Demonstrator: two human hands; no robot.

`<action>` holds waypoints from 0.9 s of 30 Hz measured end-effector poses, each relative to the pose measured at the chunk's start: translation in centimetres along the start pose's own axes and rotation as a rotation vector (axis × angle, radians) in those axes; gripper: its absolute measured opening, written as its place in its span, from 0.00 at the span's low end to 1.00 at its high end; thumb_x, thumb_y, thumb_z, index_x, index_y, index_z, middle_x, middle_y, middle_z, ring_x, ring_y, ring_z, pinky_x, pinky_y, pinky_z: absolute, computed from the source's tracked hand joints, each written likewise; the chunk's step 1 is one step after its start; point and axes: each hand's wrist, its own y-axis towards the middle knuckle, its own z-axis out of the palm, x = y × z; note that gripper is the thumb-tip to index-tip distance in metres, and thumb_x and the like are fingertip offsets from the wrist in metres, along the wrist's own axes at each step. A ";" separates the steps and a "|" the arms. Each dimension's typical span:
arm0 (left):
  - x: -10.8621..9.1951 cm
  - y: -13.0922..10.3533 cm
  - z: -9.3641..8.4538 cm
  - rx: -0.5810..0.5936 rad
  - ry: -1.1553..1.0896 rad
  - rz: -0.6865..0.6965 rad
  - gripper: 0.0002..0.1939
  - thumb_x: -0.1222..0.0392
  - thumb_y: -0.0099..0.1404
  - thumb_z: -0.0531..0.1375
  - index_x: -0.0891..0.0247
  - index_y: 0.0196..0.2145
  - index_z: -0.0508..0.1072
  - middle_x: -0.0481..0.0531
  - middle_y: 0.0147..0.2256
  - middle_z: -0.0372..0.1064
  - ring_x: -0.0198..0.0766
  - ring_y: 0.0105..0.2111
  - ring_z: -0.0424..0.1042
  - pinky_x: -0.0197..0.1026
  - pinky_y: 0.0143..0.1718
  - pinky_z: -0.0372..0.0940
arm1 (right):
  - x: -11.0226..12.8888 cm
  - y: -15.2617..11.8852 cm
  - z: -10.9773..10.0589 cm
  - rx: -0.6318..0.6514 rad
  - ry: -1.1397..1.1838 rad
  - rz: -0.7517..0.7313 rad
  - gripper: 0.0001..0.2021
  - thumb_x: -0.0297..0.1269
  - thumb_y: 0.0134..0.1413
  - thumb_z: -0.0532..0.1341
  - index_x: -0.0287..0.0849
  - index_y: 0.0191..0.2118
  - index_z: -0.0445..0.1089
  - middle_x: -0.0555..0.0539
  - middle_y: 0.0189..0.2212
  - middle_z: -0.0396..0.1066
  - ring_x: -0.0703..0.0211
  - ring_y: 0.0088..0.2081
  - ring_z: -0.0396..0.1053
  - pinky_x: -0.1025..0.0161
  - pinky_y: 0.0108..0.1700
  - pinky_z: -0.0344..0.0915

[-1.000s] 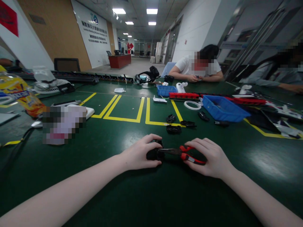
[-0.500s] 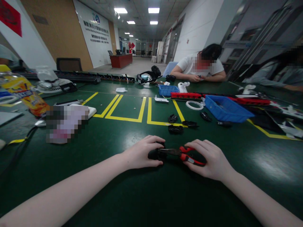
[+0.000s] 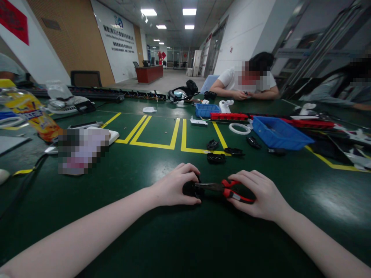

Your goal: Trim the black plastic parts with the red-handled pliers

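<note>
Head view shows both of my hands working above the green table, with the pliers between them. My left hand is curved around a small black part: the fingers go over its top and the thumb is below, so the grip is closed only as far as the part permits. Much of this part is hidden by my fingers, and its exact shape I cannot tell.

My right hand holds the pliers by their red handles, with fingers at the upper handle and thumb under the lower one. The handles stand somewhat apart inside my grip. The long metal nose points to the left and its tip meets the right side of the black part; whether it pinches the part or only touches it, I cannot tell.

Beyond my hands, near the corner of the yellow tape, lie several dark pieces. To the right of them is a blue tray, and a white ring lies just beside its left end. A smaller blue box is farther back. On the left side, a bottle with yellow label is near the table's edge. Across the table sits a person in a white top, with both forearms resting on the surface.
</note>
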 end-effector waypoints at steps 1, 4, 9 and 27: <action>0.0 0.0 0.0 0.001 -0.002 -0.004 0.17 0.54 0.57 0.70 0.62 0.40 0.72 0.57 0.55 0.64 0.51 0.53 0.64 0.58 0.53 0.66 | 0.0 0.0 0.0 0.002 -0.002 0.002 0.19 0.44 0.50 0.66 0.43 0.46 0.68 0.43 0.37 0.76 0.55 0.32 0.71 0.57 0.34 0.66; 0.2 0.1 0.0 -0.003 -0.024 -0.008 0.17 0.54 0.57 0.71 0.62 0.39 0.71 0.58 0.54 0.63 0.52 0.54 0.64 0.57 0.52 0.66 | 0.2 0.1 0.1 0.000 -0.014 -0.003 0.19 0.44 0.50 0.65 0.42 0.46 0.68 0.43 0.37 0.76 0.55 0.32 0.71 0.57 0.33 0.66; 0.3 0.2 0.1 0.002 -0.098 -0.024 0.16 0.56 0.57 0.71 0.62 0.39 0.71 0.57 0.55 0.62 0.51 0.54 0.64 0.56 0.53 0.66 | 0.8 0.2 0.5 -0.005 -0.024 0.010 0.19 0.45 0.51 0.65 0.41 0.46 0.69 0.41 0.37 0.76 0.55 0.32 0.71 0.57 0.34 0.66; 0.8 -0.1 -0.3 -0.014 0.000 -0.001 0.06 0.62 0.65 0.64 0.60 0.40 0.73 0.56 0.57 0.61 0.51 0.59 0.60 0.61 0.61 0.57 | 0.2 -0.1 0.0 0.048 -0.067 0.011 0.18 0.46 0.52 0.64 0.42 0.46 0.70 0.42 0.38 0.76 0.55 0.33 0.71 0.57 0.35 0.65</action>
